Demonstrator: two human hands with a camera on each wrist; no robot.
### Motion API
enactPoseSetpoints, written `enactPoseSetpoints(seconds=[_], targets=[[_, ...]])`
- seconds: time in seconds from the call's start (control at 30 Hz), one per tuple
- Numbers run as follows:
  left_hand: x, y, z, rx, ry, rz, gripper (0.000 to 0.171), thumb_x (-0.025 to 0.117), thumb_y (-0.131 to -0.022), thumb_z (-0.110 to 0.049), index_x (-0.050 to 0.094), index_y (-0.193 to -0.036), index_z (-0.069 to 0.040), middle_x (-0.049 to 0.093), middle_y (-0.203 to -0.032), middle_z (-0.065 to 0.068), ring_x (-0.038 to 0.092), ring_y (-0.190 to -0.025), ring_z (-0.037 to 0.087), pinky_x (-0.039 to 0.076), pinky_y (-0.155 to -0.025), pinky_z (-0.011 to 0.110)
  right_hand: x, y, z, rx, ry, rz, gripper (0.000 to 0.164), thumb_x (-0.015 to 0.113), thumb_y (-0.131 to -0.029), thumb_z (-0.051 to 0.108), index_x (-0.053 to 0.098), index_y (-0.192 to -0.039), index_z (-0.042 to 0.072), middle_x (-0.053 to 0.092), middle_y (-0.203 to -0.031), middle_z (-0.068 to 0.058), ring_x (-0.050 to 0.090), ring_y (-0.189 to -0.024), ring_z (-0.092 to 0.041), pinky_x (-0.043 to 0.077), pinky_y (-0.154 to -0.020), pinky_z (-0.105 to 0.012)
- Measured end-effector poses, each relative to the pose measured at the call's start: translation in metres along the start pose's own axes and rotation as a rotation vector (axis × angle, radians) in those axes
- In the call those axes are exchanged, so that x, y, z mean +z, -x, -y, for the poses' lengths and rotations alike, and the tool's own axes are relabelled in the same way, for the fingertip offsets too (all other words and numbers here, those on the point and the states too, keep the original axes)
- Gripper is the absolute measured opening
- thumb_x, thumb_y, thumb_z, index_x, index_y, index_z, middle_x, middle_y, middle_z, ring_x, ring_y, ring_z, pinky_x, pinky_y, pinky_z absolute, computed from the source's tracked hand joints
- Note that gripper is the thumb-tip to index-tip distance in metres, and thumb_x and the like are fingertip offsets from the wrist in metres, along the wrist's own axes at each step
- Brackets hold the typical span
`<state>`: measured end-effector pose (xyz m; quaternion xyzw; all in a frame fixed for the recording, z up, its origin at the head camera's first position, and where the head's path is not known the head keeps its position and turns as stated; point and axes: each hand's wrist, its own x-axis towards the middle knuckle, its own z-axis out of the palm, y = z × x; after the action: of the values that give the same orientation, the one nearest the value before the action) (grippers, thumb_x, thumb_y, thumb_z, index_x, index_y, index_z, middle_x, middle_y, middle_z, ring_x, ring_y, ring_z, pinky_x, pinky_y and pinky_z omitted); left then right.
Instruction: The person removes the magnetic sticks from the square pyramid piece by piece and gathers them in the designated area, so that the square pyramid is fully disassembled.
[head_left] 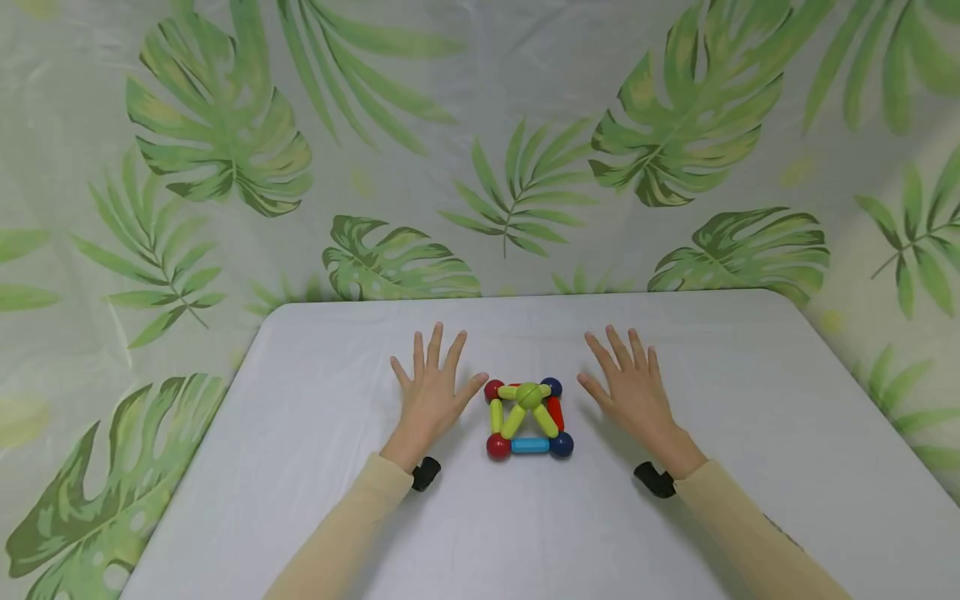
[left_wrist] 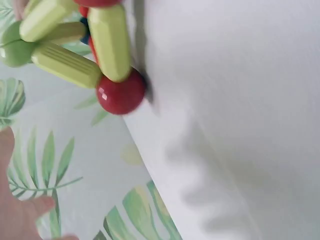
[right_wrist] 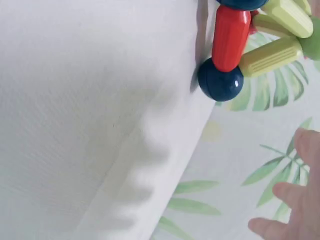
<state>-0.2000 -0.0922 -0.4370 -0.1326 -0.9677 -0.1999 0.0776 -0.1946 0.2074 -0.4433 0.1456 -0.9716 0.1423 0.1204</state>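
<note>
Leaf-printed cloth (head_left: 405, 167) backs a white table (head_left: 247, 467), where, between left hand (head_left: 430, 402) and right hand (head_left: 637, 402), both with fingers spread, stands a rod-and-ball pyramid (head_left: 513, 422), green apex (head_left: 529, 395) upward, base edges (head_left: 530, 446) running left-right and near-far; red balls (head_left: 498, 446) left, navy balls (head_left: 561, 444) right.

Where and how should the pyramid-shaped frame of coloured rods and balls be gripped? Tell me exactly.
Probably by its base, from both sides: the left hand on the lime-green base rod, the right hand on the red base rod opposite. The base spreads wide beneath the round green ball on top.
</note>
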Motion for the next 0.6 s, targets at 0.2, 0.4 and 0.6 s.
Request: enactPoseSetpoints(seconds=[0.2, 0.4, 0.6], targets=[[0.003, 0.001, -0.022, 0.259, 0.38, 0.13, 0.056, 0.059, -0.096, -0.032, 0.041, -0.143, -0.01, 0.039, -0.145, 0.013, 0.033, -0.133, 0.032, 0.028, -0.106, 0.052, 0.001, 0.008, 0.013, -0.079, -0.286, 0.036, 0.057, 0.063, -0.093, 0.027, 0.043, -0.141, 0.002, 0.043, -0.141, -0.022, 0.033, -0.132, -0.041, 0.027, -0.104, -0.059], [0.017, 0.002, -0.043, 0.285, 0.482, 0.164, 0.049, 0.071, -0.088, -0.027, 0.054, -0.13, -0.009, 0.055, -0.123, 0.006, 0.045, -0.108, 0.023, 0.043, -0.089, 0.036, 0.016, 0.017, 0.036, -0.143, -0.607, 0.113, 0.031, 0.071, -0.088, 0.015, 0.062, -0.111, -0.004, 0.065, -0.098, -0.009, 0.061, -0.088, -0.023, 0.052, -0.074, -0.036], [0.024, 0.003, -0.046, 0.287, 0.466, 0.103, 0.038, 0.069, -0.087, -0.024, 0.059, -0.122, -0.012, 0.061, -0.115, 0.001, 0.047, -0.101, 0.02, 0.045, -0.084, 0.032, 0.025, 0.02, 0.051, -0.133, -0.669, 0.09, 0.019, 0.073, -0.084, 0.005, 0.063, -0.098, -0.004, 0.06, -0.081, 0.0, 0.055, -0.072, -0.012, 0.051, -0.065, -0.025]])
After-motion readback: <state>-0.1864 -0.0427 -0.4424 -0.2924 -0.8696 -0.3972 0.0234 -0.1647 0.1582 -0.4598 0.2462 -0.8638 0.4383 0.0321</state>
